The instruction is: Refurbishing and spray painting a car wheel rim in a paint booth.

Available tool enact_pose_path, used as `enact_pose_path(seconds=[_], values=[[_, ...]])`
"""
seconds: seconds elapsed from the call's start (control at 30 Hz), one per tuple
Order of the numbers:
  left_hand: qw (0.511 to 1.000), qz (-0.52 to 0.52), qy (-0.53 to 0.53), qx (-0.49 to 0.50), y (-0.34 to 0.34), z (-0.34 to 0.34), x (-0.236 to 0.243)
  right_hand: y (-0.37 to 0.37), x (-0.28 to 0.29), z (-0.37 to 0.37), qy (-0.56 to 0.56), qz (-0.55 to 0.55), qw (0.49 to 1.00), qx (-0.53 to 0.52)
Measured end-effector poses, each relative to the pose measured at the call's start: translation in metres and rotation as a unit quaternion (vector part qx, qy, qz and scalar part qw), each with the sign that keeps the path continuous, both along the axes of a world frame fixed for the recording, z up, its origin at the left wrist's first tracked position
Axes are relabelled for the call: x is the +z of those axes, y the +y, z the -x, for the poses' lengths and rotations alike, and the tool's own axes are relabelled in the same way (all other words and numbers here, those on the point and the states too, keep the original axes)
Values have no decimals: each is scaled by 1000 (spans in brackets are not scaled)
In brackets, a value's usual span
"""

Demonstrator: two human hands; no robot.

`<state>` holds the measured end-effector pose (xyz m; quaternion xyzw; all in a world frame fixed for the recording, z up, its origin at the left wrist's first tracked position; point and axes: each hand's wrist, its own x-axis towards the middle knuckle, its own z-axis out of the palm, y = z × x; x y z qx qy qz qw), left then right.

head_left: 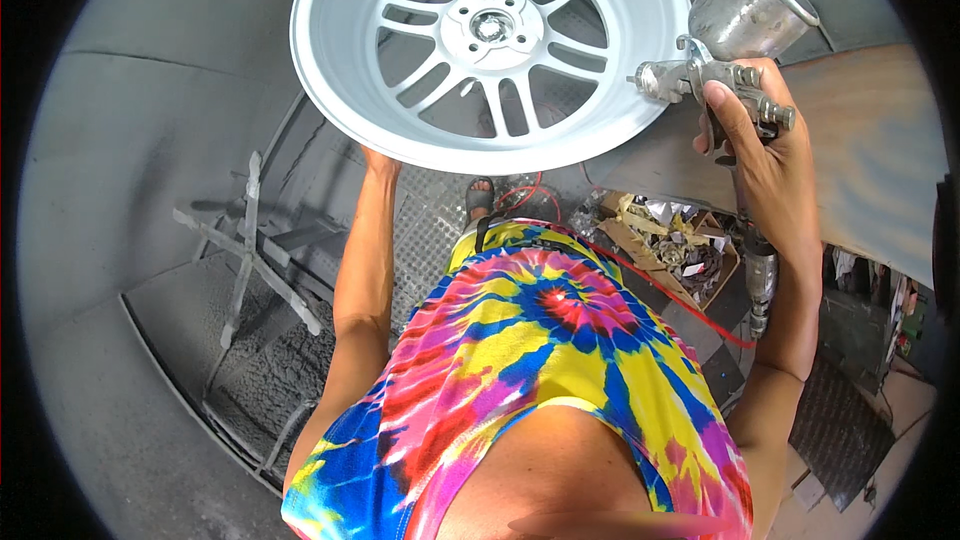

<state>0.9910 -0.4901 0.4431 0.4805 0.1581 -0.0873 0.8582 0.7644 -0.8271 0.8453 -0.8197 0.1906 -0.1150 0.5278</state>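
Note:
A silver-white alloy car wheel (625, 50) with paired spokes fills the upper middle, its face tilted up toward me. My right hand (768, 140) is wrapped round a paint spray gun (725, 73), the thumb along its body. The gun's nozzle points left at the wheel's right rim, close to it. On top of the gun sits a paint-stained metal cup (750, 5). My left hand (380, 160) reaches under the wheel's lower left edge. The rim hides its fingers, so their grip cannot be made out. A rough silvery piece shows in the hub hole.
A grey, star-shaped metal stand (247, 250) stands at the left by the grey wall. A red air hose (690, 313) runs past my right side from the gun's lower fitting (760, 280). Right of my feet lies an open box (690, 250) of crumpled scraps. A brownish panel (870, 140) stretches along the right.

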Motion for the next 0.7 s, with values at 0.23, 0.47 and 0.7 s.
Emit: enact_pose_path(seconds=[0.23,0.47,0.7], values=[[998,-51,-33,6,-16,19,1,-3,0,-6,-19,47,998,-28],[992,-99,-69,31,-24,44,7,1,12,-11,-13,93,994,-51],[984,-134,-112,46,-30,57,18,-6,-5,-43,-44,110,992,-50]])
